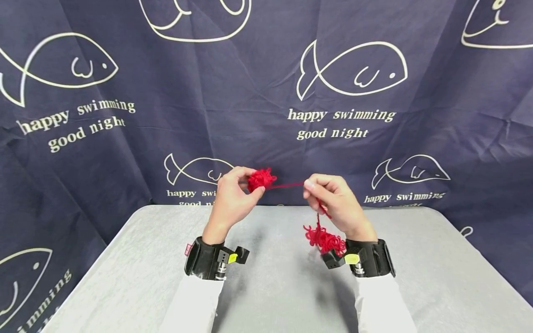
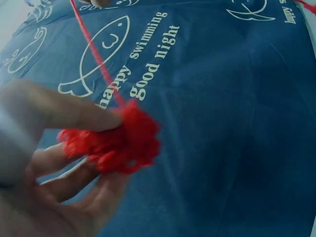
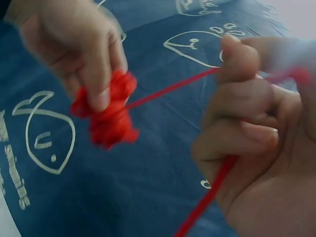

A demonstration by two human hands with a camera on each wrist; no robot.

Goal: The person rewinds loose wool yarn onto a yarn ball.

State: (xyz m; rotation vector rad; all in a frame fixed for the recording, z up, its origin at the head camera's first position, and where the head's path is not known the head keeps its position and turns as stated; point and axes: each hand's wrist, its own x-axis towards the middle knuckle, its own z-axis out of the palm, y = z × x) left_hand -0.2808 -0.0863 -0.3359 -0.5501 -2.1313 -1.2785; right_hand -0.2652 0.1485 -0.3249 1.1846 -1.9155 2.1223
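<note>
My left hand (image 1: 236, 196) grips a small red ball of yarn (image 1: 261, 179) between thumb and fingers, up in the air over the table's far edge. From the ball a taut yarn strand (image 1: 287, 185) runs across to my right hand (image 1: 335, 199), which pinches it with curled fingers. In the right wrist view the strand passes through the curled fingers (image 3: 242, 98) and comes out below them. A loose, loopy tangle of red yarn (image 1: 322, 238) hangs on the strand under the right hand, partly hidden by the wrist camera.
A grey table (image 1: 266, 286) with rounded far corners lies under both hands. Behind it hangs a dark blue cloth (image 1: 258, 92) with white fish drawings and lettering. Each wrist wears a black band (image 1: 204, 259) with a small camera.
</note>
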